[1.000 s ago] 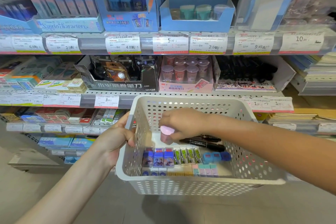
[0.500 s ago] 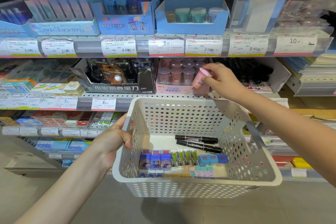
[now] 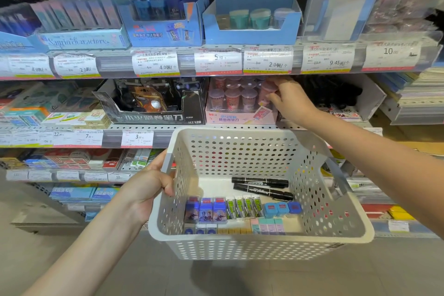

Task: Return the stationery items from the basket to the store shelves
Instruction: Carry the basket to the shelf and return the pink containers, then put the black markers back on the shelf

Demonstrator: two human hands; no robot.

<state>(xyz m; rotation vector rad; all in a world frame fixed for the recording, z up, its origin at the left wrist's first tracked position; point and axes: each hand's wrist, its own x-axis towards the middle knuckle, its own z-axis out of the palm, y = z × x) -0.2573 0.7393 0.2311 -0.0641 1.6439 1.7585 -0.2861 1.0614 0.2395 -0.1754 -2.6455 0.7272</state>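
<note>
White perforated plastic forms the basket [image 3: 259,243], which fills the lower centre of the frame, held out over the floor in front of the shelves. The left hand [image 3: 149,187] grips its left rim, thumb over the top edge and fingers curled under the grey handle. Inside, along the near wall, lie rows of small items: three blue character-print erasers [image 3: 206,210] at the left, four green-labelled packs [image 3: 243,206] beside them, then three small blue sharpeners [image 3: 282,208] toward the right, with a front row of pastel erasers [image 3: 269,226] just below. Two black markers [image 3: 262,187] lie side by side farther back on the basket floor, apart from the rows. Above the basket, at centre right of the frame, the right hand [image 3: 288,98] reaches onto the middle shelf and pinches a pink cup-shaped sharpener [image 3: 266,90] between thumb and fingers, holding it at the right end of the pink display box [image 3: 240,116], among the other lidded pink cups standing there. Whether it already rests in the box I cannot tell. Left of that box stands a black display carton [image 3: 153,116], and price tags [image 3: 217,60] line the shelf edge above. On the upper shelf, at top centre, a blue carton [image 3: 252,36] holds teal round sharpeners.
</note>
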